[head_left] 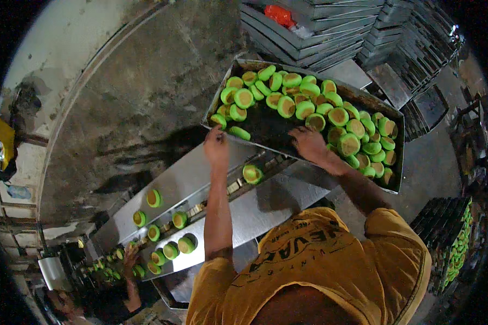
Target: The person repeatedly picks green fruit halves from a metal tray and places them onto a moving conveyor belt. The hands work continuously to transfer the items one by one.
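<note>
A dark metal tray (271, 120) holds many round green buns (284, 106) with flat brown faces, heaped along its far side and right end. My left hand (216, 147) is closed at the tray's near-left rim, beside a bun (238, 132) lying in that corner; what its fingers grip is hidden. Over the tray's near edge reaches my right hand (310, 145), fingers apart above the bare tray floor, just left of the heaped buns. A single bun (252, 174) sits on the conveyor belt (236, 187) below the tray, between my forearms.
Metal side plates (192, 168) flank the conveyor, with several buns (170, 251) on them. Another person's hand (130, 257) is at the belt's lower left end. Stacked trays (331, 32) stand at the back, and a bun-filled stack (444, 238) stands at right.
</note>
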### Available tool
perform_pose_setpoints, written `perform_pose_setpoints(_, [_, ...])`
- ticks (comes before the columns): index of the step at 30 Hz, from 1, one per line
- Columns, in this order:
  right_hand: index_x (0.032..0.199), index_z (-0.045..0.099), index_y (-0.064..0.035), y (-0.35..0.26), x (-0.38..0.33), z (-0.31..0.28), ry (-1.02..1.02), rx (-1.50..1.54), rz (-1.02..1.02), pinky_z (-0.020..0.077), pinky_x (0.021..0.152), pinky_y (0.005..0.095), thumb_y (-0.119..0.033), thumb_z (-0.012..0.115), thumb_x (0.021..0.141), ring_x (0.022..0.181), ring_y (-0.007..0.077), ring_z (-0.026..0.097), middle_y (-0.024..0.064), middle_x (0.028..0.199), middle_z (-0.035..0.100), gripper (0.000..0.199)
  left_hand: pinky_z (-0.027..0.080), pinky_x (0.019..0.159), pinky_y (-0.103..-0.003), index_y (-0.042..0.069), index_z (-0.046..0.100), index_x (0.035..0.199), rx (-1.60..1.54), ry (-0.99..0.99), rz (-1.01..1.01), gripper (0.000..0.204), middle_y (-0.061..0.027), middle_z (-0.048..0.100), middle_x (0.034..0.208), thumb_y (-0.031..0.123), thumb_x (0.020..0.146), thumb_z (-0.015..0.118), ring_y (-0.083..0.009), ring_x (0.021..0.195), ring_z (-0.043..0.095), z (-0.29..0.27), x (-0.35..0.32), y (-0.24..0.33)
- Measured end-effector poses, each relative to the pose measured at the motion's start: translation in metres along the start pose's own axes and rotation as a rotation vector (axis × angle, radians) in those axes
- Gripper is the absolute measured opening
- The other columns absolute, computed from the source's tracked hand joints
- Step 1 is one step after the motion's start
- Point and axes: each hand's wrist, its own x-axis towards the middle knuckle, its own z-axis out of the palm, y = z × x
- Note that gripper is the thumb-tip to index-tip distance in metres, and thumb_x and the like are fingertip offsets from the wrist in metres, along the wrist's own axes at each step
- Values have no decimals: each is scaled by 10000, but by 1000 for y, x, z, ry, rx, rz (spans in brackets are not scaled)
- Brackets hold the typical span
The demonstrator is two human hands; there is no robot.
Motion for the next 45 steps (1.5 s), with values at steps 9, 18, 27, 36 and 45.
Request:
perform_pose_setpoints(9, [1124, 664, -50, 88, 4, 21, -208, -217, -19, 352, 1051, 626, -381, 675, 787, 1295, 445, 435, 303, 1316, 497, 473, 487, 949, -472, 11, 560, 1235, 743, -196, -28, 624, -177, 632, 1185, 358, 767, 782, -356, 1112, 590, 101, 98, -13])
perform_pose_setpoints(18, [1122, 625, -84, 57, 3, -29, -282, -47, 25, 395, 1041, 516, -376, 769, 736, 1203, 433, 458, 198, 1205, 468, 504, 461, 925, -416, -30, 514, 1201, -356, 178, -113, 397, -217, 577, 1146, 126, 874, 675, -323, 1030, 582, 20, -54, 7])
perform_pose_setpoints(27, [1128, 634, 17, -26, -3, -30, -207, 1265, 475, 518, 923, 378, -290, 734, 867, 1032, 212, 627, 137, 1030, 674, 416, 247, 1132, -585, 63, 462, 1426, 380, -266, 306, 572, -225, 346, 1525, 276, 919, 622, -388, 1425, 300, -2, -234, 3])
perform_pose_setpoints(36, [1416, 369, 25, -147, -23, 1, -355, 1502, 555, 559, 817, 339, -217, 710, 899, 1106, 221, 593, 113, 1287, 542, 664, 461, 1001, -380, 57, 474, 1396, -1496, -121, -768, 542, -128, 582, 1290, 462, 1049, 376, -260, 1230, 546, -28, -205, -23])
perform_pose_setpoints(45, [1331, 534, -66, -89, -30, 86, 4, 444, -93, 559, 864, 445, -175, 705, 855, 1123, 339, 594, 126, 1322, 558, 517, 219, 1141, -609, 44, 490, 1403, 485, -182, -55, 511, -202, 352, 1529, 344, 990, 513, -415, 1424, 303, -21, -215, -88])
